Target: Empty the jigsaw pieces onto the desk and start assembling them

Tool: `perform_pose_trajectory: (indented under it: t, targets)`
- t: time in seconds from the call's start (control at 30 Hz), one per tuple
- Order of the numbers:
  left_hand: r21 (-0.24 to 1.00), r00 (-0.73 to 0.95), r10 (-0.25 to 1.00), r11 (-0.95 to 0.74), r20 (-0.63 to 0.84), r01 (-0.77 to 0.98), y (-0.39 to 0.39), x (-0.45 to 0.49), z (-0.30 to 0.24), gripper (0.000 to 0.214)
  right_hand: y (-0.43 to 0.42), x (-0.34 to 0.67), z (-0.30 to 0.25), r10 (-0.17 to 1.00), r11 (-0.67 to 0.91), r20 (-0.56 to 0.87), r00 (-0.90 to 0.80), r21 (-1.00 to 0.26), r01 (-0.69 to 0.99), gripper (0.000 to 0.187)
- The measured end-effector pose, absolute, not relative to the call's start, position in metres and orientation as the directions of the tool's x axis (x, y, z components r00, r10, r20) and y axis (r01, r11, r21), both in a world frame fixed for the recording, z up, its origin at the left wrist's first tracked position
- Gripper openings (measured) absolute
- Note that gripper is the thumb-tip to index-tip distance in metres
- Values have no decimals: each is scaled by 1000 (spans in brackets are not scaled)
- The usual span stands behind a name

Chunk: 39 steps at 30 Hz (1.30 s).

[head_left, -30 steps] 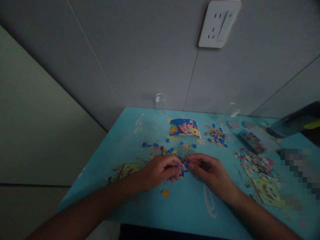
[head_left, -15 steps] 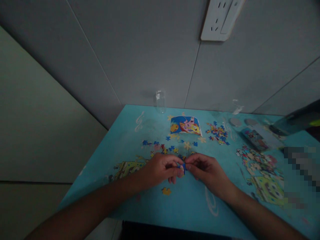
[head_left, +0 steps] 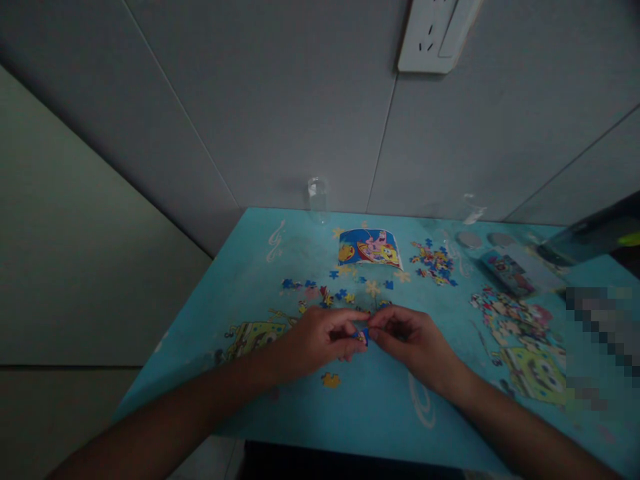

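Note:
Between my two hands is a small blue puzzle piece point(head_left: 363, 336) with pink and yellow print; whether it is one piece or joined ones I cannot tell. My left hand point(head_left: 327, 337) pinches it from the left, thumb below and index finger stretched above. The fingertips of my right hand point(head_left: 407, 335) close on its right edge. Just beyond my hands lie several loose blue, yellow and red pieces point(head_left: 341, 294), partly covered by the fingers. A yellow-orange piece point(head_left: 331, 380) lies on the table nearer to me. Farther back is a printed picture card point(head_left: 371, 249) with cartoon figures.
A pile of puzzle pieces point(head_left: 434, 262) lies right of the card, a larger pile point(head_left: 510, 317) farther right. A clear plastic cylinder point(head_left: 318, 200) stands by the wall. At right are a box point(head_left: 509, 272), round lids point(head_left: 470, 240) and a dark bottle point(head_left: 590, 230).
The piece has turned or tilted slightly between my fingers, and my left index finger is straighter. The view has shifted a little; things on the table lie as before.

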<state>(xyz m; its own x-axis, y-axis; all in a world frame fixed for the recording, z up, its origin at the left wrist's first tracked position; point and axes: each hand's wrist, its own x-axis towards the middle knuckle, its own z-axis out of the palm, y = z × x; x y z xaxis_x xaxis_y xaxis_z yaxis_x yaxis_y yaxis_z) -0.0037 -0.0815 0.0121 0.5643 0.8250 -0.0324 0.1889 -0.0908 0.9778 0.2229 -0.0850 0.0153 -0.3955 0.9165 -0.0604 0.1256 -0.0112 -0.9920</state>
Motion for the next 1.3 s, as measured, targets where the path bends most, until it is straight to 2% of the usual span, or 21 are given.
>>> perform_pose_trajectory:
  t: [0.13, 0.53, 0.8, 1.03, 1.13, 1.3]
  targets:
    - [977, 562, 826, -73, -54, 201, -81, -3, 10, 38, -86, 222, 18, 921, -7, -70, -384, -987, 161, 13]
    - [951, 601, 795, -119, -81, 286, -82, -3, 23, 39, -86, 221, 16, 915, 2, -52, -400, -991, 134, 9]
    - [955, 598, 794, -82, -111, 285, -82, -3, 19, 40, -90, 222, 19, 907, 105, -37, -420, -945, 311, 15]
    - [944, 635, 769, -151, -74, 293, -81, -1, 20, 51, -92, 221, 22, 858, 175, -13, -513, -932, 317, 13]
    - [956, 624, 777, -115, -82, 269, -77, 3, 16, 49, -91, 223, 21, 879, 141, -38, -476, -932, 334, 13]
    - [990, 600, 798, -29, -58, 135, -64, 17, 7, 42, -83, 233, 21, 910, 76, -51, -412, -955, 287, 12]
